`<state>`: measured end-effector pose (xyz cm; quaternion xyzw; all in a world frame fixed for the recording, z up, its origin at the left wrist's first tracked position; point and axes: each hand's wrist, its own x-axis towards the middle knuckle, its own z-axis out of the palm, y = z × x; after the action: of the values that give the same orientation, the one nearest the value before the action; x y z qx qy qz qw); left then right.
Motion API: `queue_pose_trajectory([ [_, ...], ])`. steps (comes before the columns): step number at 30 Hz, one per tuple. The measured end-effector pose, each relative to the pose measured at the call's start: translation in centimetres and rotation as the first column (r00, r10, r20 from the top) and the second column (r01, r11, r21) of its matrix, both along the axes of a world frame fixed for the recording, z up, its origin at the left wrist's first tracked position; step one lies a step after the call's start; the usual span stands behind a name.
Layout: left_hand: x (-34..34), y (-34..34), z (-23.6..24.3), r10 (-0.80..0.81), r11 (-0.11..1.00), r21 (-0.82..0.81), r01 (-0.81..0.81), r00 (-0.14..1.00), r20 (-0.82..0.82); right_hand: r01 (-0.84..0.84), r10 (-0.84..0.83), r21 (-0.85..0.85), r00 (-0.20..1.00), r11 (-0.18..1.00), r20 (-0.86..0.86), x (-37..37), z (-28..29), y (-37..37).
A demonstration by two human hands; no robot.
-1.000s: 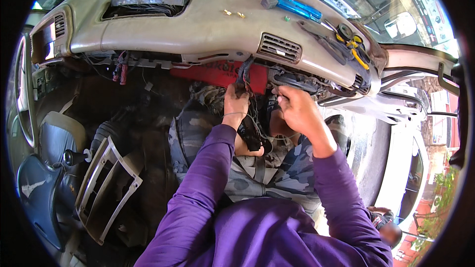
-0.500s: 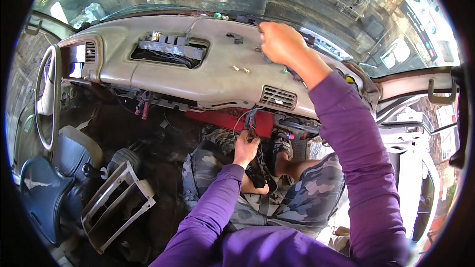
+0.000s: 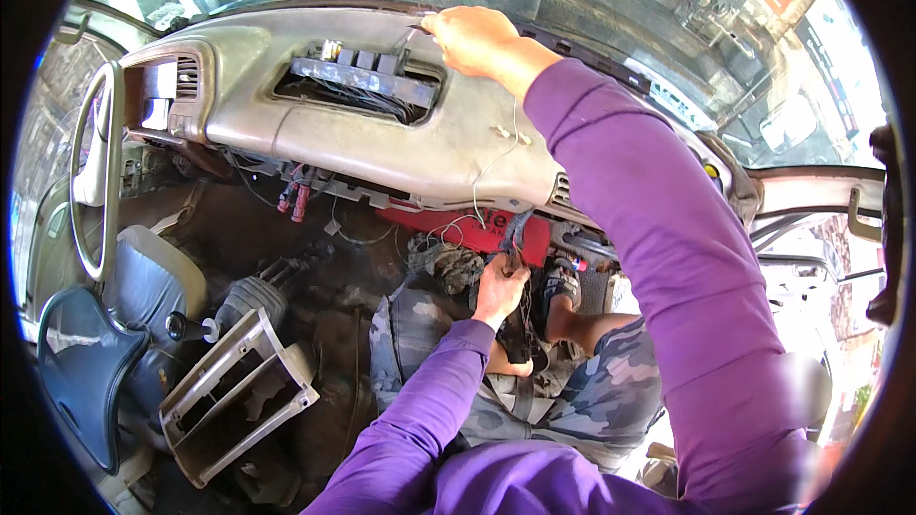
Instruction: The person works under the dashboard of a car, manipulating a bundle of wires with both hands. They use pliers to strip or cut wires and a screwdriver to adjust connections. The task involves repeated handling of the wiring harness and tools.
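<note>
My left hand (image 3: 503, 288) is closed around a dark wiring harness (image 3: 516, 332) above my lap. The harness's grey upper length rises toward the underside of the dashboard (image 3: 382, 154), and its dark tail hangs below my fingers. My right hand (image 3: 474, 41) reaches across the dashboard top, close to the windshield base. Its fingers are pinched together, with a small dark tip showing at them that I cannot identify. A thin pale wire (image 3: 489, 170) runs from below my right wrist down over the dashboard's front edge.
Relays and wires sit in the dashboard opening (image 3: 358, 86). Small brass-coloured connectors (image 3: 504, 133) lie on the dashboard. A steering wheel (image 3: 93, 172) is at the left. A loose trim frame (image 3: 239, 396) lies near the gear lever (image 3: 181, 327). A red panel (image 3: 458, 227) is in the footwell.
My right hand has moved left along the dashboard top, away from the small parts at its right. The pale wire now trails across the dashboard. My left hand keeps its hold on the harness.
</note>
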<state>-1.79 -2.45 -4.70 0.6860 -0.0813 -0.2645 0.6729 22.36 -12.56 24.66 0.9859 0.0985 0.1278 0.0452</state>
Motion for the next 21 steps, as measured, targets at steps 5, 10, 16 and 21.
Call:
queue_pose_trajectory([
  [5,0.3,-1.2,-4.4,0.104,0.99,-0.099,-0.099,0.994,0.04,0.027,-0.027,-0.004,0.996,1.0,-0.085,0.5,-2.1,-1.5],
  [10,0.5,-1.2,-1.5,0.08,0.942,-0.294,-0.162,0.959,-0.272,0.062,-0.083,0.367,0.996,0.928,0.041,-5.5,0.9,-0.9],
  [16,0.8,-0.3,-0.1,0.093,0.963,-0.22,-0.154,0.96,-0.265,0.127,0.148,0.816,0.956,0.563,-0.252,-25.8,-0.1,-2.6],
  [21,1.0,-0.8,0.7,0.069,0.985,-0.139,-0.102,0.973,-0.221,0.772,-0.104,0.635,0.635,0.036,-0.766,-34.5,-20.1,-7.4],
])
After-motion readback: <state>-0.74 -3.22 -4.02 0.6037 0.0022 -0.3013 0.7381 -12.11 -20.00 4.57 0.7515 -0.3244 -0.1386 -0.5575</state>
